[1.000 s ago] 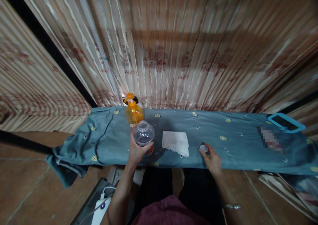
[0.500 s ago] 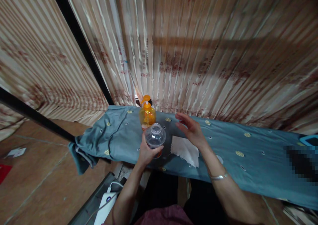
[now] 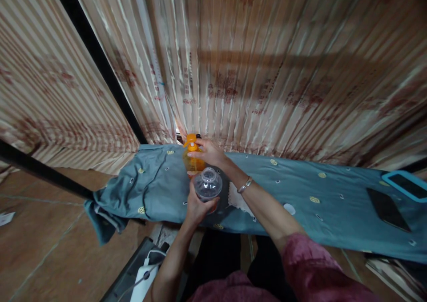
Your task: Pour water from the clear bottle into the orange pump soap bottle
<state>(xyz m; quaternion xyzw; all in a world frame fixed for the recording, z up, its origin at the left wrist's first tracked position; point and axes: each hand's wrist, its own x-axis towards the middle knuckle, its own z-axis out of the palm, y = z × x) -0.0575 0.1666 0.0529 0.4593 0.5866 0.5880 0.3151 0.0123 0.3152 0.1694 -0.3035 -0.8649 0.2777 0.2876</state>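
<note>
My left hand (image 3: 197, 208) is wrapped round a clear plastic bottle (image 3: 208, 185) with a domed top and a short neck. A bit of orange-red shows low on the bottle, beside my thumb. Just behind it stands a yellow pump bottle (image 3: 193, 165) with an orange pump head. My right hand (image 3: 211, 153) reaches across and closes its fingers at the neck of the pump bottle, below the pump head. A white cloth (image 3: 237, 199) with a zigzag edge lies partly hidden under my right forearm.
The bench's blue-green cover (image 3: 160, 186) runs left to right. On its right lie a white disc (image 3: 289, 209), a dark phone (image 3: 388, 209) and a blue-framed device (image 3: 405, 185). Behind hangs a patterned curtain (image 3: 233, 70). A white power strip (image 3: 144, 280) with cables sits lower left.
My right hand has moved left from above the cloth onto the pump bottle, its fingers closing there. My left hand keeps its hold on the clear bottle. The view has shifted slightly right.
</note>
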